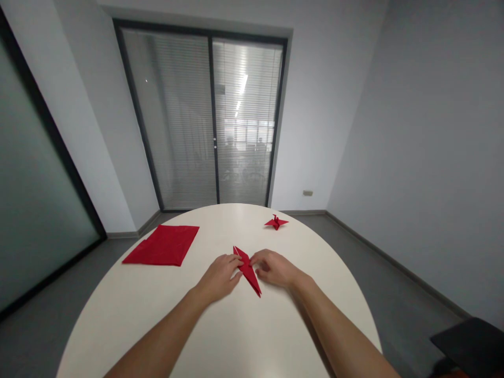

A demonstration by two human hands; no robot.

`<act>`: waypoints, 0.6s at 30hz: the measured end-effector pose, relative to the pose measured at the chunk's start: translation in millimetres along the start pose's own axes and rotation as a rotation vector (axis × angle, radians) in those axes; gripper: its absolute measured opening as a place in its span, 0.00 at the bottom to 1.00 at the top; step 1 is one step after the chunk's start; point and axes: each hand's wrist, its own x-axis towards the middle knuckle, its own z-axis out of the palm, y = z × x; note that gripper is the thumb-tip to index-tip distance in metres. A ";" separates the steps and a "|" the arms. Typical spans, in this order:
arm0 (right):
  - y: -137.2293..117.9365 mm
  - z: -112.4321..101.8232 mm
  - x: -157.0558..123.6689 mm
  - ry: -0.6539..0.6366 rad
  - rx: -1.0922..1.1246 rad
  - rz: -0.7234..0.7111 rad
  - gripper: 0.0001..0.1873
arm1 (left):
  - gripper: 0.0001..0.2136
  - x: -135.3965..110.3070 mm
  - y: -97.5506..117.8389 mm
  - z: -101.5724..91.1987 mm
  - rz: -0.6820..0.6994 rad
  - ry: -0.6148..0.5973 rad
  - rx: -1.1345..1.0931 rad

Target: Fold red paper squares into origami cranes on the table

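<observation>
A folded piece of red origami paper (249, 272), long and narrow with pointed ends, lies slantwise on the table between my hands. My left hand (221, 276) holds its left side, fingertips on top and thumb lower down near the edge. From the right, my right hand (275, 266) pinches the paper's right edge with curled fingers. The lower tip points toward me and looks split into layers. Farther back on the right stands a finished red paper crane (276, 222), touched by neither hand.
A stack of red paper sheets (165, 247) lies at the left of the round white table (220, 341). Behind the table is a glass door with blinds (177, 126). A black chair (472, 341) stands at lower right.
</observation>
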 end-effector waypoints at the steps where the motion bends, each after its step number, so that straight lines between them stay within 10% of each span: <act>1: 0.7 0.2 -0.1 0.001 0.004 -0.005 0.20 | 0.11 0.0 0.0 -0.2 0.001 -0.002 -0.012; 18: 1.8 8.0 3.7 0.039 0.009 0.000 0.09 | 0.09 3.7 6.9 -3.3 -0.128 0.028 -0.126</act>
